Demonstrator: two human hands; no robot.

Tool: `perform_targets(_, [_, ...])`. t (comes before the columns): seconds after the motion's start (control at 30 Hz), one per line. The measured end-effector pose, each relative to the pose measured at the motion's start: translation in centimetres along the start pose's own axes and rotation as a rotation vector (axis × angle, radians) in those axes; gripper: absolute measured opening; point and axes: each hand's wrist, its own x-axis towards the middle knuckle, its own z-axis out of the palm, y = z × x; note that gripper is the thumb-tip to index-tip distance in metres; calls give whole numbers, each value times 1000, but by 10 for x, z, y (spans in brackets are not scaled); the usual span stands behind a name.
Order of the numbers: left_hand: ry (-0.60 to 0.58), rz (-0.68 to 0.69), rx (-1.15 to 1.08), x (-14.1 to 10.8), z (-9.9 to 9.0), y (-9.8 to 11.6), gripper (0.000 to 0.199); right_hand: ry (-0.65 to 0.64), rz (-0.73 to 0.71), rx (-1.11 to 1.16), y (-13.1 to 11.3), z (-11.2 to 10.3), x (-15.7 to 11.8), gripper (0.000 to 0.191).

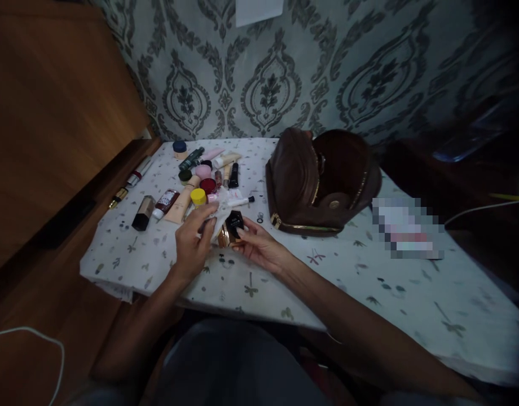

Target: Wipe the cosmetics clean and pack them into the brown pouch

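My right hand [262,246] grips a faceted black-and-gold cosmetic container [231,228], tilted above the near part of the table. Close beside it, my left hand [192,239] is closed with thumb and fingers around a thin white wipe [217,219], which touches or nearly touches the container. Just beyond the hands lie a yellow-lidded jar [198,197], a beige tube [183,200], a dark red round jar [207,186] and a white pen-like stick with a black tip [241,201]. A small ring-like item [260,217] rests to the right.
An open brown leather bag [293,180] with gold zips stands behind and to the right. More cosmetics, including a dark bottle [143,213] and a blue-lidded jar [180,150], lie on the patterned tablecloth [251,290]. A wooden cabinet [65,101] borders the left; a pixelated item [407,228] lies right.
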Motion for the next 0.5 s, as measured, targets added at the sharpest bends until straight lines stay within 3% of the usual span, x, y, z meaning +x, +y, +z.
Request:
perform_targets(0.23, [-186, 277, 8, -22, 8, 8, 34, 96, -130, 110, -1, -12, 8, 37])
perform_targets(0.5, [-210, 309, -45, -21, 7, 9, 36, 27, -83, -13, 0, -7, 0, 33])
